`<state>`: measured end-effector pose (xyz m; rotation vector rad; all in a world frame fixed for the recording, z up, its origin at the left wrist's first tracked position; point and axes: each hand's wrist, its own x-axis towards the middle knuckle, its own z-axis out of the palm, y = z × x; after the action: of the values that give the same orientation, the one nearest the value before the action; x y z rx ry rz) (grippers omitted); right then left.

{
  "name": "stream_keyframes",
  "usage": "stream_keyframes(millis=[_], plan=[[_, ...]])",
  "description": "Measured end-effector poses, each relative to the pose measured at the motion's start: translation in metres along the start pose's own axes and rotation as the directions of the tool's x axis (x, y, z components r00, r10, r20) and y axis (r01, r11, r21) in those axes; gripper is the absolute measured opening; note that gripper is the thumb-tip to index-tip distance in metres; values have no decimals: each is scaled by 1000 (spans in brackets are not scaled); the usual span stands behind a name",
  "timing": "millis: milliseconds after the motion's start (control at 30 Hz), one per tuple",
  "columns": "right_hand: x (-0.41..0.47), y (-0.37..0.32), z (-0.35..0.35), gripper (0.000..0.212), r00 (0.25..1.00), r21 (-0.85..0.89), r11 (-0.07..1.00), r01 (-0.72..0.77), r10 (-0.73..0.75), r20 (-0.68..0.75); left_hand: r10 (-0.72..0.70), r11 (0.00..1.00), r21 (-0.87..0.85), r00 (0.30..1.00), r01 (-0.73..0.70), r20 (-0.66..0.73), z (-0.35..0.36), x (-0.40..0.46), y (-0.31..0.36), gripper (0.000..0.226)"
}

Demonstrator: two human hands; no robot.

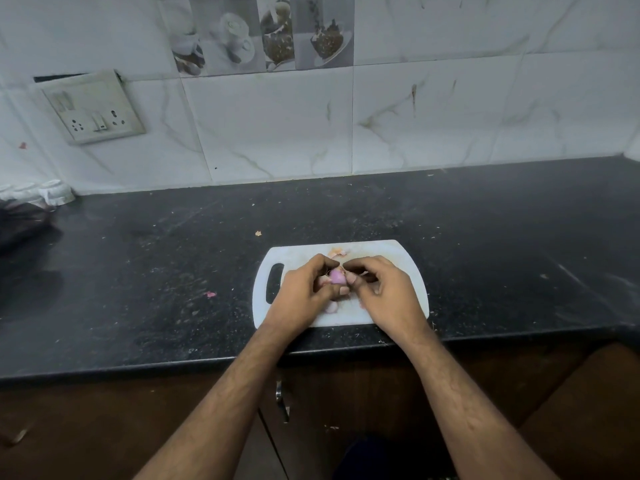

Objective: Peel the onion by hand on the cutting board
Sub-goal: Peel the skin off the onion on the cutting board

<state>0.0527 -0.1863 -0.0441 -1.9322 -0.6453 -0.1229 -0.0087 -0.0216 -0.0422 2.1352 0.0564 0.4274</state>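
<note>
Between both hands (pixel 341 289), over cutting board (pixel 391 254); small onion (pixel 336 277), pinched

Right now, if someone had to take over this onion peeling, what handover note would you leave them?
Left hand: grips the onion above the cutting board.
Right hand: fingers pinch at the onion's skin.
Done: purple flesh partly bared; peel scraps lie on the board's far edge, another piece near the front.
Left: strip the remaining skin; how much clings on is hidden by the hands.
</note>
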Motion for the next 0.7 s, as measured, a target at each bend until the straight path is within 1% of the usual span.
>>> stream_keyframes(millis=[67,167,300,400,467,533,600,700], plan=[[-3,-1,0,19,1000,12,1000,1,-1,-2,32,999,17,999,-33,36,-1,1,-3,32],[-7,-1,2,16,998,67,997,-39,43,-47,56,997,39,993,-61,101,-2,1,-4,40],[-10,-1,3,12,994,93,994,-56,64,-87,103,978,167,986,-124,130,-4,-2,1,45],[-11,-1,4,11,996,-20,999,39,-40,-81,113,977,162,984,-135,137,-6,-3,1,44],[-13,-1,7,13,987,-162,979,126,-140,-80,99,980,156,983,-123,157,-7,-2,0,42],[-15,-1,10,14,970,-307,933,190,-227,-90,95,982,144,981,-120,171,-8,0,-3,40],[-17,-2,12,13,959,-371,905,209,-264,-104,84,986,130,980,-108,182,-9,1,-6,39],[-17,-4,13,9,953,-417,885,208,-279,-118,68,990,107,980,-90,189,-10,2,-8,38]])
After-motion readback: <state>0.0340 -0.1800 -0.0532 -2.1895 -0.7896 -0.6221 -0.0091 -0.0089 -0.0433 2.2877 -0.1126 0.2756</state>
